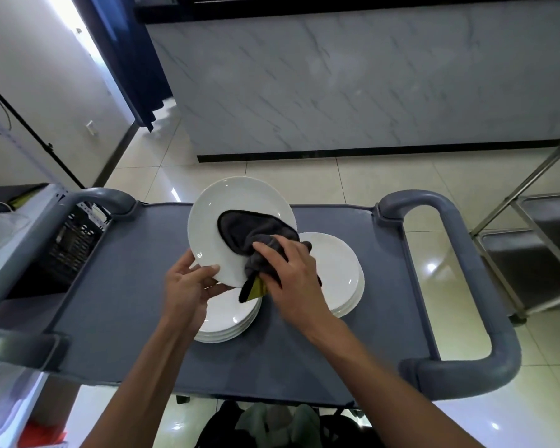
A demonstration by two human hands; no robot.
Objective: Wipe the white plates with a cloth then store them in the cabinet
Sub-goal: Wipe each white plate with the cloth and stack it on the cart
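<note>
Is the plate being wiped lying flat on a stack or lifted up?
Lifted and tilted: the left hand holds the plate by its near rim above the stacks.

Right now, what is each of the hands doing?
Left hand: grips the tilted white plate by its near rim.
Right hand: grips the dark cloth against that plate.

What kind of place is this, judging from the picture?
Probably a restaurant or commercial kitchen area: white plates are stacked on a grey service cart, steel shelving stands beside it, and a marble-look counter runs behind.
</note>
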